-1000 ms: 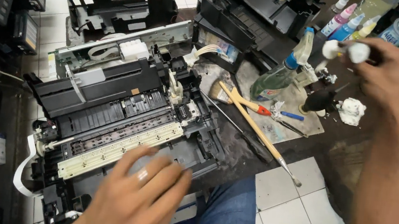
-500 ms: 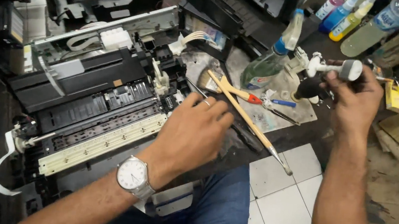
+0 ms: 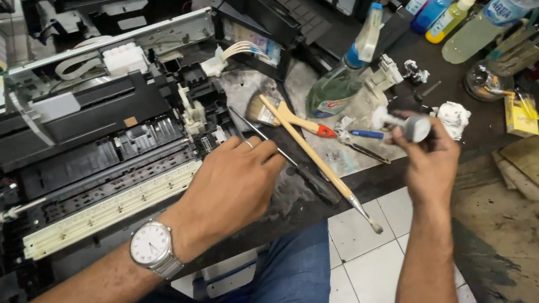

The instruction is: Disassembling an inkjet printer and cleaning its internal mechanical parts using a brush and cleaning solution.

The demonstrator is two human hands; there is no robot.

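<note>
A dismantled black printer [image 3: 87, 144] lies on the dark workbench at the left. My left hand [image 3: 232, 184], with a ring and a wristwatch, rests palm down at the printer's right edge, fingers near a long dark screwdriver [image 3: 294, 168]. My right hand [image 3: 427, 159] is raised over the bench edge, closed on a small grey and white cylindrical part [image 3: 408, 124]. A wooden-handled paintbrush [image 3: 310, 149] lies between the two hands, beside a red-handled tool [image 3: 316, 128].
A green spray bottle [image 3: 342, 78] stands behind the brush. Ink bottles [image 3: 444, 12] and a tool cup [image 3: 494, 75] sit at the back right, a crumpled tissue [image 3: 452, 117] near them. More printer parts [image 3: 279, 4] lie behind. White floor tiles [image 3: 371, 265] and my blue-trousered leg show below.
My left hand slid right along the printer, from its front to its right edge near the screwdriver. My right hand came down and nearer with the small part still in it.
</note>
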